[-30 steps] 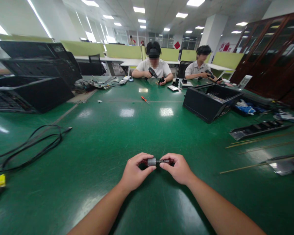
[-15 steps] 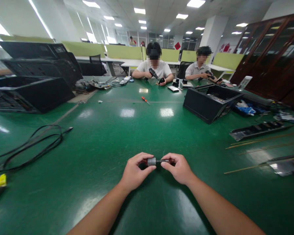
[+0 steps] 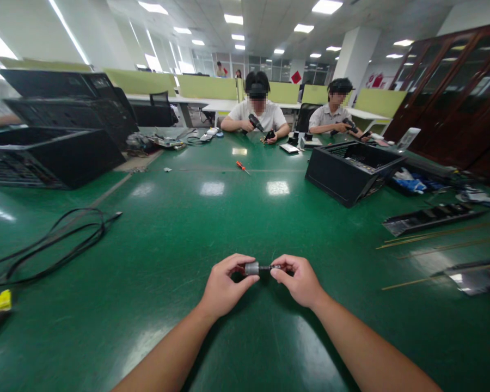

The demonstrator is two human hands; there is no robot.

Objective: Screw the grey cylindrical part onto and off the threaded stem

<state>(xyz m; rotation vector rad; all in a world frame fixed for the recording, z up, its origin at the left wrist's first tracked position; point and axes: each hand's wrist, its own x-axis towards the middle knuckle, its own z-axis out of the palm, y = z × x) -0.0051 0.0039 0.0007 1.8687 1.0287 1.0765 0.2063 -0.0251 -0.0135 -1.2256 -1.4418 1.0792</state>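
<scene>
Low over the green table [image 3: 179,228], a short grey metal cylinder [image 3: 252,268] lies sideways between the thumb and fingers of my left hand [image 3: 222,286]. A thin dark rod [image 3: 264,267] runs out of its right side, in line with it. My right hand [image 3: 301,282] pinches the far end of this rod, thumb in front and fingers behind. A stretch of rod shows between the two hands. The cylinder's left end is hidden by my left fingers, and the rod's tip is partly covered by the right ones.
An orange screwdriver [image 3: 240,166] lies farther off. Black computer cases stand at right [image 3: 351,171] and left [image 3: 44,158]. A looped black cable [image 3: 93,234] lies at left, thin brass-coloured rods [image 3: 416,237] at right. Two people [image 3: 256,111] across the table hold power drills.
My right fingertips have shifted slightly right along the rod. My left hand and the cylinder have moved very slightly left.
</scene>
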